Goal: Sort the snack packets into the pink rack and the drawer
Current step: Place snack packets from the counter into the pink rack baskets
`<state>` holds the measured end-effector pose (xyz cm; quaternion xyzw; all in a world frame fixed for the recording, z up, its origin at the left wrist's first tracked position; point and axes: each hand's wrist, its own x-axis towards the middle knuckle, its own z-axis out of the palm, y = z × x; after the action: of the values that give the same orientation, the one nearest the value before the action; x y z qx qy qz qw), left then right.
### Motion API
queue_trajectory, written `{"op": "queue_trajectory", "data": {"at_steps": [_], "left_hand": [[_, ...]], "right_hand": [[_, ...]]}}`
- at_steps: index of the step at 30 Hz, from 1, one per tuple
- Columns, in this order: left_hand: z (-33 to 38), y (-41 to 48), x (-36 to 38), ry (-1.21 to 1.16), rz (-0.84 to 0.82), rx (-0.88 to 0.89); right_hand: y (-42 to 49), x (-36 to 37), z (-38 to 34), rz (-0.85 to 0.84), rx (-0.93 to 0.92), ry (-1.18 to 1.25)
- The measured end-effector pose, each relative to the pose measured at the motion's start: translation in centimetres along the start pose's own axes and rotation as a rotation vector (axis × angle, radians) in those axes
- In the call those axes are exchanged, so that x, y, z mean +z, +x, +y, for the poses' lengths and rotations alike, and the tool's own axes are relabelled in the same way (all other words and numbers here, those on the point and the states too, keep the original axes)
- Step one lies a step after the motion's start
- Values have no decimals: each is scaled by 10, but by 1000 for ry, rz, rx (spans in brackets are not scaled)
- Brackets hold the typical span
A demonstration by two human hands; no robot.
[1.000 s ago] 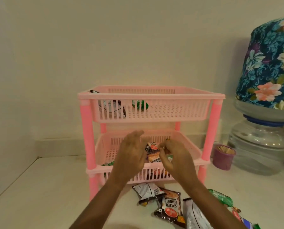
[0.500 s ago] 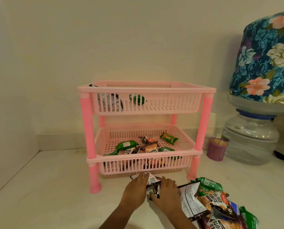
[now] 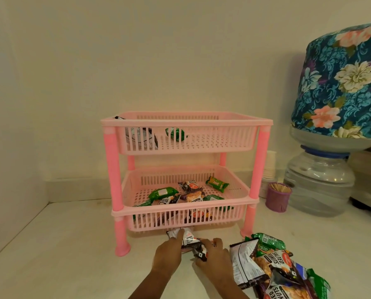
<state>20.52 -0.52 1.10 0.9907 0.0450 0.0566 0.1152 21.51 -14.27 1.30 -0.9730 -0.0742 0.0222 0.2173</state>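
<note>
A two-tier pink rack stands on the white counter. Its lower basket holds several green and dark snack packets. Through the slats of the upper basket I see a dark packet and a green one. In front of the rack, my left hand and my right hand close together on small salted peanut packets lying on the counter. A heap of loose snack packets lies to the right of my hands. No drawer is in view.
A water bottle under a floral cover stands at the right. A purple cup of toothpicks sits beside the rack's right leg, with a stack of white cups behind it. Walls close off the left and back.
My hands came down out of the lower basket to the counter in front of the rack and closed on the peanut packets there. The view dropped and shifted.
</note>
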Motion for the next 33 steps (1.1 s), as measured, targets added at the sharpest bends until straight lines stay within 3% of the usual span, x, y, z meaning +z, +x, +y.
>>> {"op": "queue_trajectory", "data": {"at_steps": [8,28,33], "left_hand": [[14,1,-55,-93,90,117],[57,11,-302,-698,495,428],[47,38,-344,-985,577,398]], "right_hand": [[1,-52,0,101,-59,402],[-11,-285,-63,689,-533,596],[8,-319,-77,762,-544,533]]}}
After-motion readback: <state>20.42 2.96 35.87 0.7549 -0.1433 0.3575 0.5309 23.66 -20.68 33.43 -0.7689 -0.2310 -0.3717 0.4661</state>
